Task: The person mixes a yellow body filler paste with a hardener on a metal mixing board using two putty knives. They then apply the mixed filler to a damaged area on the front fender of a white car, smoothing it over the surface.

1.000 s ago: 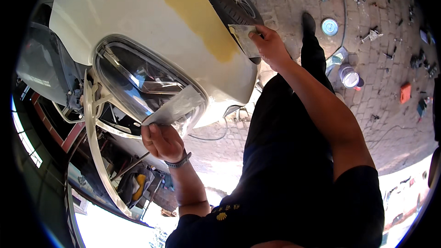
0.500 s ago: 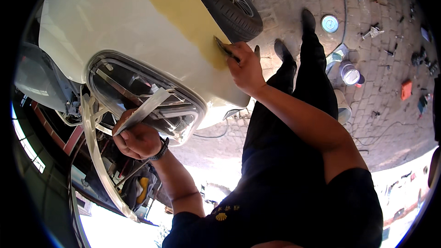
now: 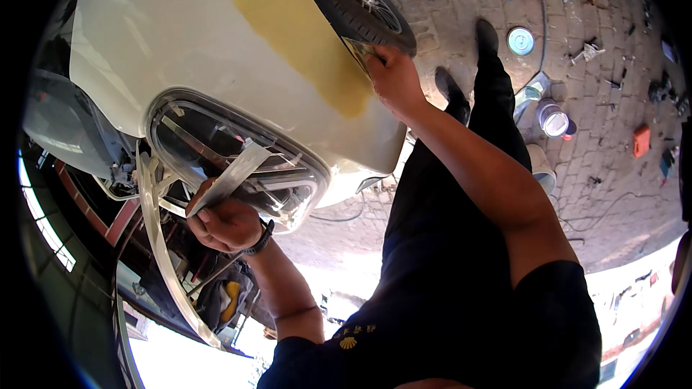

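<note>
Yellowish filler [image 3: 299,39] lies in a long smear along the edge of a white car fender [image 3: 166,36]. At the wheel-arch edge, my right hand [image 3: 400,83] is closed on a putty knife [image 3: 355,50], its blade against the border of the filler. Much of the knife is hidden by my fingers. My left hand [image 3: 227,225] grips a flat, pale grey strip-like plate [image 3: 232,176], tilted up over the headlight [image 3: 234,151]. Fingers cover the plate's lower end. A dark watch [image 3: 261,238] is on my left wrist.
Beside the fender is the wheel [image 3: 357,3]. On the brick floor at right stand a round tin [image 3: 520,41], an open can [image 3: 553,121] and a bucket [image 3: 540,166]. An orange-red object [image 3: 641,141] lies farther right. Exposed car front parts [image 3: 155,238] fill the left.
My right hand has moved up along the fender edge toward the wheel with the putty knife. The left hand still holds the plate. The whole view has shifted slightly.
</note>
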### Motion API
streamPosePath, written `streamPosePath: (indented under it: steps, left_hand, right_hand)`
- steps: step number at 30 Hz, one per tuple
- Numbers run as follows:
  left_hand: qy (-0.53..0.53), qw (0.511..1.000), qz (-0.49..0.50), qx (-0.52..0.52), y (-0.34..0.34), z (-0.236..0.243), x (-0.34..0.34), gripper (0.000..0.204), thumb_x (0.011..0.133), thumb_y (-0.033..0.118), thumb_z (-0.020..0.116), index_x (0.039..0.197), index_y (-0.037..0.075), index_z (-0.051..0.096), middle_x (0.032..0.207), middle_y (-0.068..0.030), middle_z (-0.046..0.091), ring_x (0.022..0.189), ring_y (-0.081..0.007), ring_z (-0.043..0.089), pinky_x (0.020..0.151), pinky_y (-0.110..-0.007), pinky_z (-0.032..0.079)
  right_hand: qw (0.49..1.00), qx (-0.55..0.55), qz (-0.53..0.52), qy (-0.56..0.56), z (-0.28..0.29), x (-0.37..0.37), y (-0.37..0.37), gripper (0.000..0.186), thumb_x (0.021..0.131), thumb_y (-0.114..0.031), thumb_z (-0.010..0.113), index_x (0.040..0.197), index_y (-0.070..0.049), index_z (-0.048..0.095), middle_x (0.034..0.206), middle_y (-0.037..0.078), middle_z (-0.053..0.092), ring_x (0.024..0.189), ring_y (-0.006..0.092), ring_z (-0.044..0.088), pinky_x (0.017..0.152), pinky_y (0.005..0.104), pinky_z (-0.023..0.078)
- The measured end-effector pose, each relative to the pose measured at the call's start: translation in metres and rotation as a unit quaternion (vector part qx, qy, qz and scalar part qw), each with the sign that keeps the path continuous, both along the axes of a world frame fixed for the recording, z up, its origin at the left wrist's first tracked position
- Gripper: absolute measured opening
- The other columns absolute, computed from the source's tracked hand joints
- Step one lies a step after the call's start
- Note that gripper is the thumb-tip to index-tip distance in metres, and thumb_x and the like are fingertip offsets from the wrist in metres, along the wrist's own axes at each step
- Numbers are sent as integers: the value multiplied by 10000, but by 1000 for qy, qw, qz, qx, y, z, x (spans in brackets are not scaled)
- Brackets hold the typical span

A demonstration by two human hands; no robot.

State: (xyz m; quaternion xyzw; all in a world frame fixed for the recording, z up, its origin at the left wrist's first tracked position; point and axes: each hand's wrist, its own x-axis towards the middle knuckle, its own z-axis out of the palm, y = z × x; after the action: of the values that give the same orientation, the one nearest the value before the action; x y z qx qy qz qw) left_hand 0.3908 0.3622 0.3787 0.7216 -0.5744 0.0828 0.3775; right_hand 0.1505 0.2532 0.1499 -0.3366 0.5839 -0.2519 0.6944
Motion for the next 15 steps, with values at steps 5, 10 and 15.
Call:
streamPosePath:
  steps: [5,10,15]
  left_hand:
    - [7,1000,0,11,-4,2,-10,398,1029,245,434,940,-102,609,856,-251,698,734,-310,696,684,-375,575]
    - [-12,1000,-9,21,-4,1,-6,415,1037,251,426,960,-108,619,875,-247,705,749,-301,697,699,-367,573]
    - [-8,1000,3,15,4,-1,2,426,1042,256,430,998,-116,634,917,-246,712,793,-295,698,743,-359,572]
  right_hand:
    - [997,-70,1,42,16,20,4,337,982,-175,604,1264,-32,719,1131,153,688,1028,319,673,890,412,531]
    - [987,-152,24,46,89,26,45,356,933,-120,652,1279,-98,731,1153,105,666,1085,321,650,904,421,544]
    - [986,-153,41,-49,94,4,64,300,965,-104,650,1251,-89,740,1147,116,688,1030,336,681,880,417,547]
